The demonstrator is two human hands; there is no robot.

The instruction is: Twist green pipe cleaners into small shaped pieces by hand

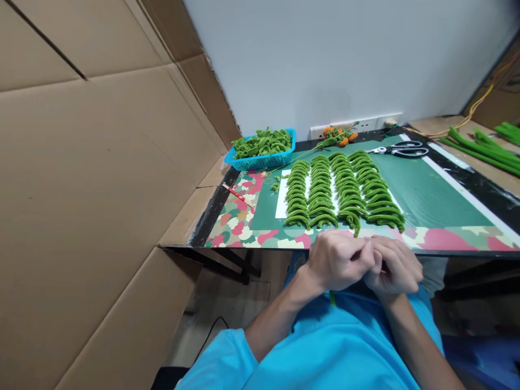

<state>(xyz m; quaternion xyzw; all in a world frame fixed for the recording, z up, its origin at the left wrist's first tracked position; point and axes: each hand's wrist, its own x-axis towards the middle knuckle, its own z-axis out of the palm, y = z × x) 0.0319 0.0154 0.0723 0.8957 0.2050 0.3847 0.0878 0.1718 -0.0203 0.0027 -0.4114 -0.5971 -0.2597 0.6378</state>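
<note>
My left hand (339, 261) and my right hand (393, 265) are both closed, thumbs and knuckles pressed together just off the table's front edge. Whatever is between the fingers is hidden. A short yellow-green strip (332, 298) shows beneath my left hand; whether it is held cannot be made out. Just beyond the hands, curved green pipe-cleaner pieces (344, 187) lie stacked in several columns on white paper (281, 201). One curled end (357, 229) hangs from the third column, close to my knuckles.
A blue basket (260, 161) holds more green curled pieces. Orange flowers (341, 134) lie near the wall socket strip (365, 125). Black-handled scissors (406, 150) rest on the green mat (439, 189). Straight green stems (483, 149) lie far right. A red pen-like stick (238, 195) and cardboard wall (101, 189) are left.
</note>
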